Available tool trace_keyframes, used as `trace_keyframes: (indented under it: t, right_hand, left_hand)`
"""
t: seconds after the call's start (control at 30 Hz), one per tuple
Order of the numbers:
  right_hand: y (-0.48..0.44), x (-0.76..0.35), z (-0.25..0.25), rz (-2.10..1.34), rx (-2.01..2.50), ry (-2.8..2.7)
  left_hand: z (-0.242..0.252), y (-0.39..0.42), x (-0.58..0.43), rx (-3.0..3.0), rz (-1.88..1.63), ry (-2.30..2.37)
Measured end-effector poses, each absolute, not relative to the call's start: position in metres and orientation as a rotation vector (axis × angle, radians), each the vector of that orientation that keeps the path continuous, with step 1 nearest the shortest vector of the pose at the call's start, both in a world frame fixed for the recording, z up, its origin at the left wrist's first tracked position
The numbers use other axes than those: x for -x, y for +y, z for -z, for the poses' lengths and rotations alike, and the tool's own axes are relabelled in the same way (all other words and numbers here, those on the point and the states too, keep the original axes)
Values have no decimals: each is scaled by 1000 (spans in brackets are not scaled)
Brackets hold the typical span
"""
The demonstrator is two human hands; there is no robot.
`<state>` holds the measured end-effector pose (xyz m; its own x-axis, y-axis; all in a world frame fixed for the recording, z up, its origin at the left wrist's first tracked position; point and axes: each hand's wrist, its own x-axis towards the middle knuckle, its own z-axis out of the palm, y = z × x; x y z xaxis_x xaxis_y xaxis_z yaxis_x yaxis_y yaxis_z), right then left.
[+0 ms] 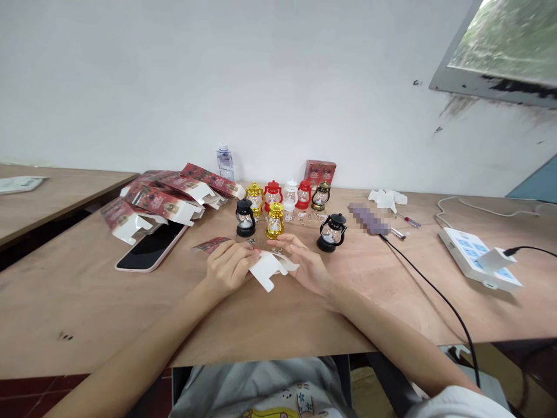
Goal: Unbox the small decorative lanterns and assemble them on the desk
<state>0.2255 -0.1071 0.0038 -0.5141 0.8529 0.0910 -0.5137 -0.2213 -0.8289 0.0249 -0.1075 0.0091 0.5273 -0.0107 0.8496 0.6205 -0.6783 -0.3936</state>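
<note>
My left hand (228,267) is closed on a small carton (266,270), red-printed outside, whose white end flaps stick out toward me. Beside those flaps, my right hand (308,262) has its fingers stretched out, close to or touching the flap edge. Just beyond my hands stand a gold mini lantern (275,222) and a black mini lantern (245,219). Another black lantern (331,233) is to the right of my right hand. Farther back is a row with a second gold lantern (255,197), red lanterns (273,195), a white lantern (290,195) and a bronze-coloured one (321,196).
Several flattened red cartons (161,198) are piled at left, by a phone (152,247). A bottle (225,162) and a red box (320,172) stand near the wall. Rightward lie a cabled, blurred device (369,218), a screwdriver (411,222), crumpled tissue (387,199) and a power strip (465,252).
</note>
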Motion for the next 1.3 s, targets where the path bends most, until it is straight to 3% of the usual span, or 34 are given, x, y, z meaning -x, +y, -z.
trace_keyframes:
  t: [0.43,0.87,1.3]
  right_hand:
    - [-101,-224,1,-1869,611,-1119]
    - [-93,-232,2,-1921,560,-1037]
    - [-96,-229,1,-1984,590,-978]
  left_hand:
    - [-10,-122,-35,2118,979,-180]
    - [-12,-119,-44,2154,866,-476]
    - [-3,-105,-20,2201,1080,-413]
